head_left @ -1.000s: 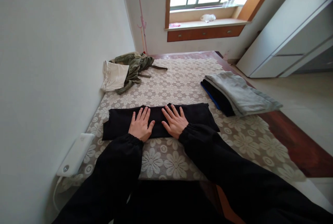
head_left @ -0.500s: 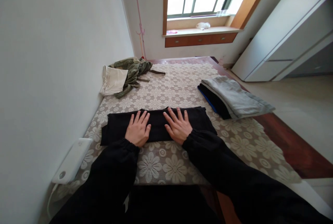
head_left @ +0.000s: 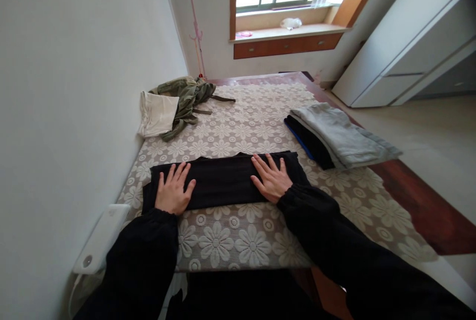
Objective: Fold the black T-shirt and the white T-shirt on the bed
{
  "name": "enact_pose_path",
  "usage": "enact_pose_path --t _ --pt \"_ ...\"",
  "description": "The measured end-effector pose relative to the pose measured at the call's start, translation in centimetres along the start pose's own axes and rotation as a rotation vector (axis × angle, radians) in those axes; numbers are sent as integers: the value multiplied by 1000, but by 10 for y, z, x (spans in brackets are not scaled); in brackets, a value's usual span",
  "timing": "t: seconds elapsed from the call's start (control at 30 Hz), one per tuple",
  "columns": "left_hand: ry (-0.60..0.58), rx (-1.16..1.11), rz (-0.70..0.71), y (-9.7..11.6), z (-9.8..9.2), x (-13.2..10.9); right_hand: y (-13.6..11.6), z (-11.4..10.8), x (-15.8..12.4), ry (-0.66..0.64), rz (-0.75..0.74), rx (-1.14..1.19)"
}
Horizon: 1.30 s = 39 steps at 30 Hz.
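Possibly the near risk is slippage: the black cloth [head_left: 223, 183] lies on the tablecloth [head_left: 253, 248] toward the front of the counter [head_left: 420, 206], and uneven pressure could shear its layers or wrinkle the lace beneath. The left hand [head_left: 174, 191] lies flat near its left end, the right hand [head_left: 271, 180] toward its right; both have fingers spread wide, gripping nothing. The cloth's long axis runs left to right, across the arms, its left end slightly nearer. An under-layer juts out there, so a careless sweep might catch it. Beyond, well apart to the right, sits the clothes pile [head_left: 342, 136].
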<state>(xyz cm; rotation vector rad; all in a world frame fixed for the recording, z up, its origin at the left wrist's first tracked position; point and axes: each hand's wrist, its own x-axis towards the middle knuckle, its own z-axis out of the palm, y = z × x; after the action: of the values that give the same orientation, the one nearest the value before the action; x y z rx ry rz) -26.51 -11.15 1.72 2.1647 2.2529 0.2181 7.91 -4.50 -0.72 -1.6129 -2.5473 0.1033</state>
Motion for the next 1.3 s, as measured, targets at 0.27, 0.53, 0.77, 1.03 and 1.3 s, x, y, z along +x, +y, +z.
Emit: enact_pose_path --t 0.27,0.53,0.77,1.03,1.3 --pt "34 174 -34 -42 -6 -16 59 -15 -18 -82 274 -148" --pt "-10 8 280 69 3 11 -55 -25 16 -42 -132 -7" --pt "4 -26 220 88 22 19 -84 8 35 12 -148 40" --pt "-36 -13 169 101 23 18 -82 13 32 50 -163 32" --pt "-29 -17 234 95 23 21 -82 8 32 43 -175 52"
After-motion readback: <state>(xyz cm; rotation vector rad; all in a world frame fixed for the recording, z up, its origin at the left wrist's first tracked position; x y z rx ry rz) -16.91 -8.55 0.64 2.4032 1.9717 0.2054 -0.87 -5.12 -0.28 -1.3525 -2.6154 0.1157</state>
